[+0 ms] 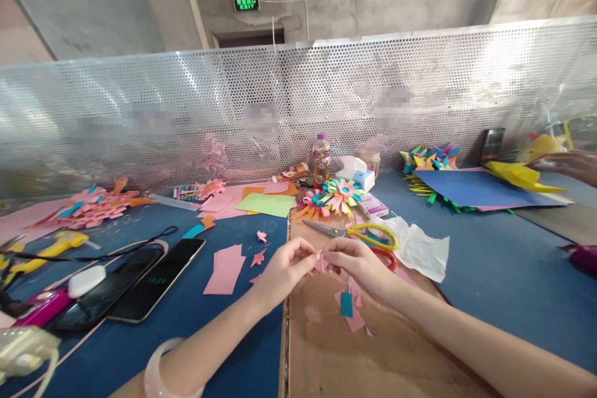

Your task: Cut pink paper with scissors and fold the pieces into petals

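- Head view: a perforated metal screen (298, 106) stands well beyond both hands, and above it a green sign (246, 3) reads "EXIT" under smaller characters too fine to read.
- The counter (489, 273) under the hands is covered in blue felt-like matting, with a brown cardboard sheet (336, 348) lying directly beneath the hands.
- A large dark blue paper sheet (476, 188) lies far to the right of the right hand, with a folded yellow paper shape (522, 175) on it, and another person's hand (571, 165) at its far edge.
- Two glossy black phones (149, 283) lie flat to the left of the left hand; the digits on one screen are too dim to read.
- A crumpled white tissue (420, 245) sits just right of the right hand, beside yellow-handled scissors (364, 233).
- A round layered paper flower (342, 193) in green, yellow and pink lies beyond the hands, near a clear plastic bottle (321, 158) whose label I cannot read.
- Flat pink paper rectangles (226, 267) lie just left of the left hand.
- The left hand (280, 270) and the right hand (359, 264) meet fingertip to fingertip, both pinched shut on a small folded pink paper piece (321, 259) held just above the cardboard.
- A tiny teal paper strip (346, 303) lies just under the right hand among pink scraps.
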A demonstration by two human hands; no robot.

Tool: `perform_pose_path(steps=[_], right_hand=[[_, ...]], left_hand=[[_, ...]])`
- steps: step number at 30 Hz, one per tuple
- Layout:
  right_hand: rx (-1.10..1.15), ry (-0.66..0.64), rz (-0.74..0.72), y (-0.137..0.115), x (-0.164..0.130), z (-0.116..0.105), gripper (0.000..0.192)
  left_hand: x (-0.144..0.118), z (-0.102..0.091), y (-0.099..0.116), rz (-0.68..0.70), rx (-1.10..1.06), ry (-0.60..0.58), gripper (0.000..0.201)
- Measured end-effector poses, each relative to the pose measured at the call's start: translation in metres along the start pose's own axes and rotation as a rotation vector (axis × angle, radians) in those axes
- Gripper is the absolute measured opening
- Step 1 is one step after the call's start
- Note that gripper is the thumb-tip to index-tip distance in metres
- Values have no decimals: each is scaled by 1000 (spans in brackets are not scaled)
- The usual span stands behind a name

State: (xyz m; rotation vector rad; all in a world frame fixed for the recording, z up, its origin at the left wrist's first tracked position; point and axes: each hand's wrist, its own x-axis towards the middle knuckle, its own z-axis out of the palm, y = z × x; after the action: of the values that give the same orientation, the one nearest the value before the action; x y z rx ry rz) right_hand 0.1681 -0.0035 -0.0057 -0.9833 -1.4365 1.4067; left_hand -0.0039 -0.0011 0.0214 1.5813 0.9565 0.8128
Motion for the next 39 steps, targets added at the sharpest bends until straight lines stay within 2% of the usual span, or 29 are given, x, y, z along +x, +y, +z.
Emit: perform_pose_path(steps=[11, 22, 30, 39], right_hand=[[-88, 2, -26, -4, -2, 1, 26], [-129, 4, -43, -3, -3, 1, 26], [-132, -7, -107, -5, -5, 3, 22], [-179, -2, -122, -5, -4, 2, 26]], left_hand=[[-1, -1, -3, 42, 49, -88, 23], [-1, -1, 1, 8, 24, -91, 23], [-2, -1, 0, 11, 14, -108, 20], [-2, -1, -3, 4, 15, -117, 20]])
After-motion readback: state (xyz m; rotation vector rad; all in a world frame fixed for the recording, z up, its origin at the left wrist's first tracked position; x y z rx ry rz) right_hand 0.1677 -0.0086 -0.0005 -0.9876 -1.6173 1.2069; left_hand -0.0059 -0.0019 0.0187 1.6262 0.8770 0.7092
